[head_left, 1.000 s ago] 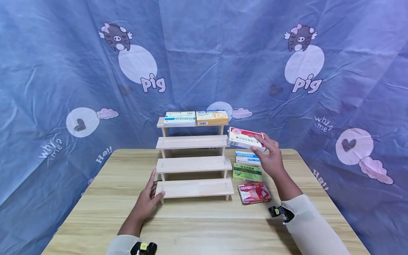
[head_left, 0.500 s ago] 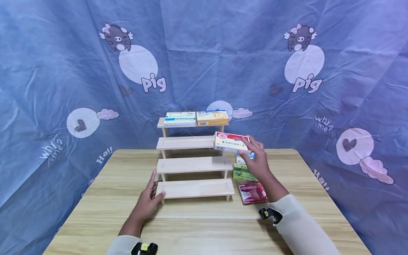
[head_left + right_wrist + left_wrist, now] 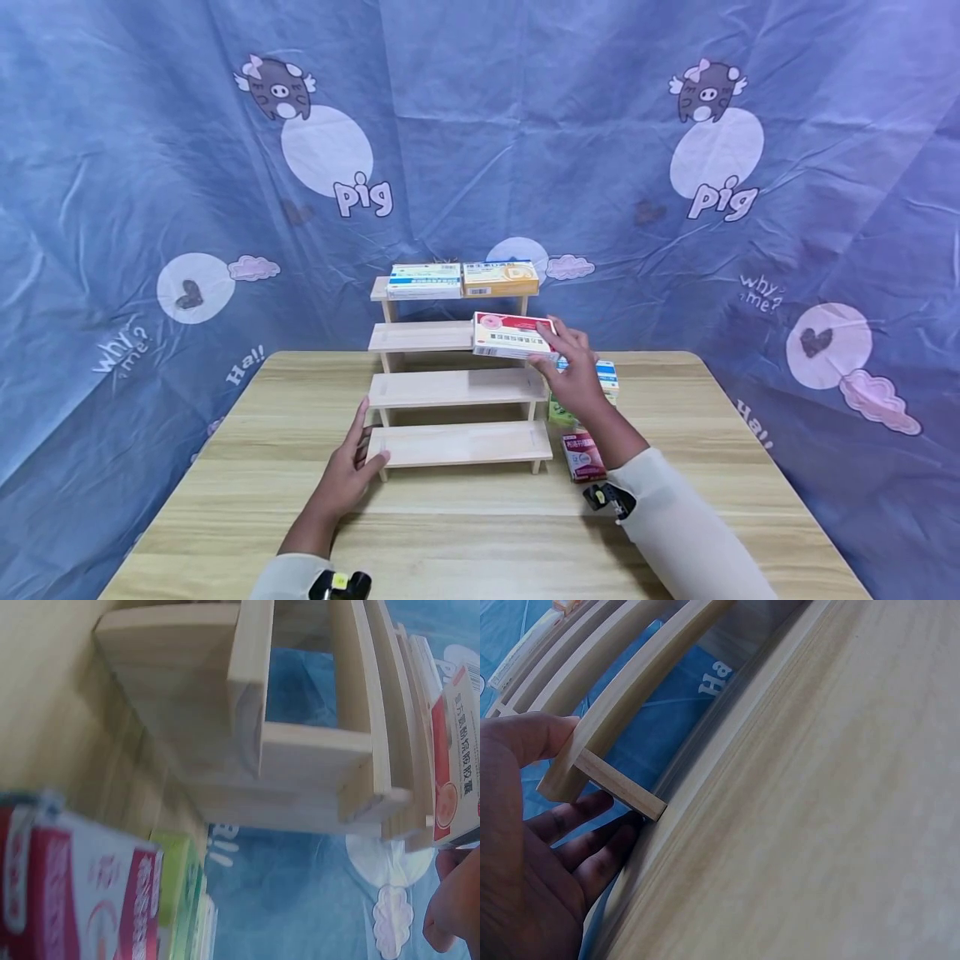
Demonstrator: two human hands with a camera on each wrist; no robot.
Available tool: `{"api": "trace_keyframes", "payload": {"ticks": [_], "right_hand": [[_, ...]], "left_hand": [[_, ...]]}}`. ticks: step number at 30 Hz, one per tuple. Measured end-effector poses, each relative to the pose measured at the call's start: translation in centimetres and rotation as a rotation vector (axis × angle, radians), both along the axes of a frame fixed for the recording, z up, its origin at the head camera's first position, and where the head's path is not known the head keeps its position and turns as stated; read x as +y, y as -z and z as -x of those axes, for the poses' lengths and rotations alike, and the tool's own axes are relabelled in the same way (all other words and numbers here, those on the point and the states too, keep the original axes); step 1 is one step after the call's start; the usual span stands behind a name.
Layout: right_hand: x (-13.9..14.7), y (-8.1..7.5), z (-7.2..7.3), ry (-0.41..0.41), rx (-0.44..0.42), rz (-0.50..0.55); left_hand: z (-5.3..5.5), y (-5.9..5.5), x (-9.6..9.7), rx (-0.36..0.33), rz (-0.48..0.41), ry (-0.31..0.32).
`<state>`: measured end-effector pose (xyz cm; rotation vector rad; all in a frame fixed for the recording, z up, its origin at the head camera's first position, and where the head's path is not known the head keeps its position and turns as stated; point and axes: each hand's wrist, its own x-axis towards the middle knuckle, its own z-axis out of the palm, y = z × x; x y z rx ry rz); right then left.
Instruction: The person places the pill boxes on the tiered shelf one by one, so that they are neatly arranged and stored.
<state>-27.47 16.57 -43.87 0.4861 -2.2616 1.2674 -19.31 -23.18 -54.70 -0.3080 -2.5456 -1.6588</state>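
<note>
Evidently the right hand (image 3: 573, 371) I was watching had a partly closed grip on the right end of a flat white-and-red cardboard medicine box (image 3: 506, 337), thumb at the near edge and fingers over the top. That box was at the right half of the second tier from the top of a pale wooden four-tier rack (image 3: 453, 387); whether it touched wood, I could not tell. The left hand (image 3: 348, 475) held the rack's lowest left end, thumb on top, other fingers loosely bent alongside. A white-blue-green box (image 3: 423, 282) and an orange-yellow box (image 3: 500, 279) sat side by side on the top tier. On the wood-grain bench (image 3: 450, 542), right of the rack, lay a blue-and-white box (image 3: 607, 377), a green box (image 3: 562, 412) and a red box (image 3: 585, 457), all partly hidden. I judged the step to be setting the medicine box on that second tier; the next move seemed to call for squaring it, lowering it fully, then loosening the grip.
</note>
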Motion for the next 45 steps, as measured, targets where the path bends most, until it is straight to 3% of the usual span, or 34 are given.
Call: {"api": "trace_keyframes", "payload": {"ticks": [7,17,23,37,45], "right_hand": [[-1.8,-0.3,0.3,-0.023,-0.022,-0.026],[-5.1,-0.5,0.4,-0.032,0.071,-0.123],[-7.3,-0.8,0.5,-0.028,0.050,-0.169],[-9.8,-0.6,1.6,-0.052,0.045,-0.187],[-11.2,0.3,2.4,-0.037,0.121,-0.263]], "left_hand": [[-0.1,-0.1,0.0,-0.014,0.020,-0.007],[-0.1,-0.1,0.0,-0.006,0.026,-0.004],[-0.2,-0.1,0.0,-0.001,0.023,-0.013],[0.1,-0.3,0.1,-0.028,0.008,-0.028],[0.0,-0.2,0.3,-0.050,0.023,-0.035]]}}
